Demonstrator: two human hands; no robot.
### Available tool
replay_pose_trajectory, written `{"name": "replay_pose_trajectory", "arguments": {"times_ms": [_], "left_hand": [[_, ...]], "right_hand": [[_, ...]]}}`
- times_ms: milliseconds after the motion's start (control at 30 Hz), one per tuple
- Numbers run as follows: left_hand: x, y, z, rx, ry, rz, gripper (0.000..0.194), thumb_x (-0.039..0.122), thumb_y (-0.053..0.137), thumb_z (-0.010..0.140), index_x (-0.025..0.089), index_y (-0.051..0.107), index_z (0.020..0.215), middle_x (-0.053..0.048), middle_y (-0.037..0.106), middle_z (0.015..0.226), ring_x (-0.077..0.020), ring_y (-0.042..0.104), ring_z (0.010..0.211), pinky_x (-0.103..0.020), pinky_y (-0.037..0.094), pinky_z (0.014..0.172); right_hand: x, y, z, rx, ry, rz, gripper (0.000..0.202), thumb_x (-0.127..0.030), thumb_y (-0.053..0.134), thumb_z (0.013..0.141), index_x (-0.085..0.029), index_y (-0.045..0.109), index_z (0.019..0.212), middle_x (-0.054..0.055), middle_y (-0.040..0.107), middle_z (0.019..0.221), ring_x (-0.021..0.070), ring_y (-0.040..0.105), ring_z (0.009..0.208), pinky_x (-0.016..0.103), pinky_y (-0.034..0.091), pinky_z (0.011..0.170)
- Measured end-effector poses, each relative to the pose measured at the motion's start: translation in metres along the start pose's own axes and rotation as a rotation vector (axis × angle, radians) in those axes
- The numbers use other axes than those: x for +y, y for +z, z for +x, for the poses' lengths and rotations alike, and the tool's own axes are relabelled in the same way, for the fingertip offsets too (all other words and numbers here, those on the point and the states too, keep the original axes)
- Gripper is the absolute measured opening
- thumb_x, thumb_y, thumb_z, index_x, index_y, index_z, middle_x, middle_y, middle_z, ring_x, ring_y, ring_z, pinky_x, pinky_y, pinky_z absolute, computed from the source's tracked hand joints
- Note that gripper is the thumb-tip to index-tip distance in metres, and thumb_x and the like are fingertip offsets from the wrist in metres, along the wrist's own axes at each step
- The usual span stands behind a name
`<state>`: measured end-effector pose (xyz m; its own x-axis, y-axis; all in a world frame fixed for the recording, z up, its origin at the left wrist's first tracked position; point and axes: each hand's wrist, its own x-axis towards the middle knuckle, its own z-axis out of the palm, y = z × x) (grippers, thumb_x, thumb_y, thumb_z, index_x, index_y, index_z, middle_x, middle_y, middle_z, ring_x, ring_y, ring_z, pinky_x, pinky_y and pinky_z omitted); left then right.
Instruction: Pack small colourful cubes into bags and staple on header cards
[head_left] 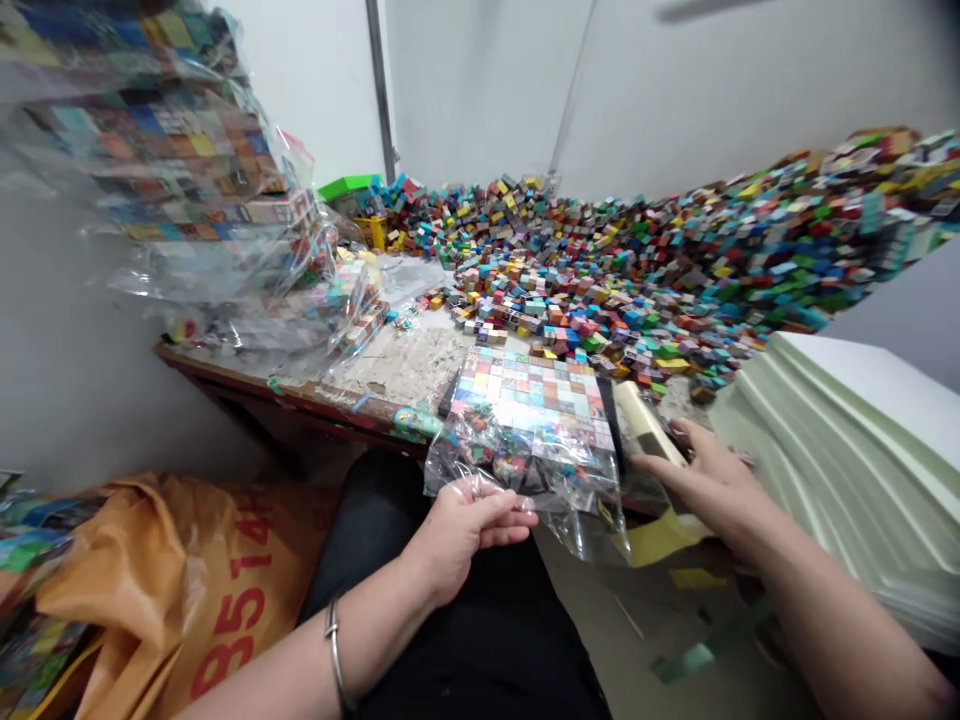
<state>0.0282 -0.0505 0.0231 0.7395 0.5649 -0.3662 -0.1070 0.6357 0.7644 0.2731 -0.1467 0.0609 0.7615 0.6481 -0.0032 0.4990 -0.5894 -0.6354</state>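
Note:
My left hand (463, 530) pinches the near edge of a clear plastic bag (525, 470) that covers a flat tray of small coloured cubes (536, 395) at the table's front edge. My right hand (705, 480) lies at the tray's right side, fingers on the bag and against a pale yellow roll (649, 425). A metal bangle sits on my left wrist. Behind the tray, a huge heap of loose coloured cubes (637, 260) covers the table up to the wall.
Packed bags of cube trays (187, 170) are stacked at the left on the worn wooden table (405, 370). A stack of white foam sheets (855, 450) stands at the right. An orange sack (180, 590) lies on the floor at the left.

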Motion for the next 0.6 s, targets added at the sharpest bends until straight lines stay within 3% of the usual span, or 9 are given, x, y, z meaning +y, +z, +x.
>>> {"name": "replay_pose_trajectory", "arguments": {"times_ms": [200,400,533,600], "left_hand": [[0.001,-0.001,0.001,-0.005,-0.014,-0.027,0.017,0.024,0.065,0.071,0.009,0.056,0.073,-0.015,0.067,0.092,-0.0228,0.064,0.086,-0.034,0.050,0.078],[0.000,-0.001,0.002,-0.025,-0.020,-0.060,0.017,0.022,0.064,0.072,0.010,0.052,0.072,-0.016,0.066,0.094,-0.0244,0.063,0.088,-0.035,0.049,0.080],[0.001,-0.001,0.002,-0.028,-0.022,-0.080,0.017,0.021,0.064,0.072,0.010,0.051,0.074,-0.017,0.065,0.096,-0.0249,0.063,0.089,-0.036,0.048,0.082],[0.002,-0.001,0.002,-0.026,-0.029,-0.081,0.017,0.021,0.064,0.072,0.010,0.051,0.074,-0.018,0.065,0.097,-0.0252,0.063,0.090,-0.036,0.048,0.082]], "right_hand": [[0.017,0.020,0.033,-0.036,-0.077,-0.322,0.055,-0.044,0.059,0.061,-0.012,0.052,0.105,0.015,0.057,0.091,0.0356,0.054,0.089,0.043,0.042,0.072],[0.018,0.025,0.037,-0.027,-0.090,-0.434,0.054,-0.047,0.052,0.068,-0.012,0.049,0.108,0.017,0.058,0.095,0.0344,0.055,0.088,0.042,0.044,0.070],[0.007,0.015,0.009,0.038,-0.105,-0.476,0.061,-0.055,0.042,0.073,-0.011,0.046,0.115,0.022,0.052,0.112,0.0423,0.045,0.104,0.055,0.038,0.078],[0.002,0.011,-0.023,0.070,-0.175,-0.434,0.065,-0.059,0.038,0.075,-0.013,0.040,0.122,0.020,0.045,0.122,0.0382,0.039,0.112,0.052,0.035,0.087]]}}
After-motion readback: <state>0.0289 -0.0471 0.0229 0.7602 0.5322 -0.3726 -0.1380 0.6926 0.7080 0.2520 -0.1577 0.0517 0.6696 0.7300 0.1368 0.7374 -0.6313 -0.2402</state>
